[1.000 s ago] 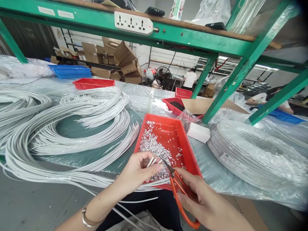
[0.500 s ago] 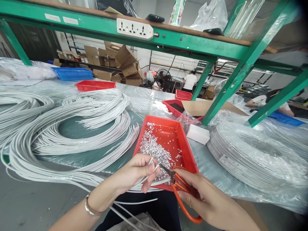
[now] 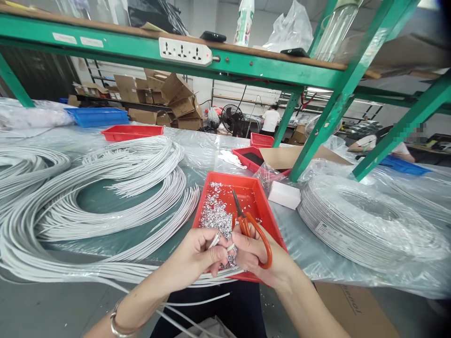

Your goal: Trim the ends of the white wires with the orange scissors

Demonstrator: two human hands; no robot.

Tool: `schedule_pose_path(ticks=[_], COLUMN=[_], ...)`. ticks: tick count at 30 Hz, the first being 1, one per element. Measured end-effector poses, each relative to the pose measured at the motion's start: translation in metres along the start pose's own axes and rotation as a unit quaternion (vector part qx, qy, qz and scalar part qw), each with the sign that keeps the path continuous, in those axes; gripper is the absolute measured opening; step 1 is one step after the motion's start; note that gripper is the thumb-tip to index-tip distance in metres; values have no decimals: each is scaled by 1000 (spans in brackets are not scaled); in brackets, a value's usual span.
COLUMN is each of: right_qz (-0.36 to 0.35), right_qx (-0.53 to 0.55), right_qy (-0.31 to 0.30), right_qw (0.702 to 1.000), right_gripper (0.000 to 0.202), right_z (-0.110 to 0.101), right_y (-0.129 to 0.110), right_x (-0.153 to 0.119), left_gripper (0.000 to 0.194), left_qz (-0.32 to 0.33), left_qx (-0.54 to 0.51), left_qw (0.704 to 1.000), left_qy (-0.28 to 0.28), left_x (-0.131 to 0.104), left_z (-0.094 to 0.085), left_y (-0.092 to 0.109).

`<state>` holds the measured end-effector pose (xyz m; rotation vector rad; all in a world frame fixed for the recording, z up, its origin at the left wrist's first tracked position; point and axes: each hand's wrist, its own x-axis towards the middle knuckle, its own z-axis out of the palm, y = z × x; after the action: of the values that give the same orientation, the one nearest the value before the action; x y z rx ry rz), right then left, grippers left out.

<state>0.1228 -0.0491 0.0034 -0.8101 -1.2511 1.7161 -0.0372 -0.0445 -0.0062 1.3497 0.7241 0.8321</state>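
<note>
Above the red tray [image 3: 270,216], left hand [image 3: 197,258] pinches thin white cable ends [image 3: 214,240], likely light, springy, best held near their tips; right hand [image 3: 256,249] clasps orange-handled scissors [image 3: 241,215].

Green shelf frame [image 3: 132,49] overhead — grey flr [image 3: 45,310] below, pale wall [image 3: 205,19] in bkgd.

Orange-handled scissors [image 3: 241,215], red tray [image 3: 269,213], cables [image 3: 88,271] whitish, perhaps pale grey.

Counting one pair of orange-handled scissors [image 3: 241,217], two bare foreground hands [image 3: 200,257] [image 3: 262,253], one silver bracelet [image 3: 114,324]. Totalling four red trays [image 3: 269,211] [image 3: 133,133] [image 3: 261,140] [image 3: 246,164], two blue trays [image 3: 97,118] [image 3: 405,165]. Numbering one three-outlet power strip [image 3: 190,52], one white box [image 3: 283,195], one film-wrapped cable coil [image 3: 319,211], one black fan [image 3: 232,120].
</note>
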Motion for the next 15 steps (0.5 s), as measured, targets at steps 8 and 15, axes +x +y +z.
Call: schedule_pose_path(ticks=[8, 15], right_qz=[-38, 4], right_qx=[-6, 47], right_qy=[64, 20], right_qw=[997, 999], right_gripper=[29, 36], right_z=[2, 3], right_y=[-1, 5], right_x=[-1, 5], left_gripper=[39, 36], left_qz=[8, 3], left_qx=[-15, -34], left_qw=[999, 999], left_qy=[50, 9], left_x=[7, 5], left_z=[6, -3], left_y=[1, -6])
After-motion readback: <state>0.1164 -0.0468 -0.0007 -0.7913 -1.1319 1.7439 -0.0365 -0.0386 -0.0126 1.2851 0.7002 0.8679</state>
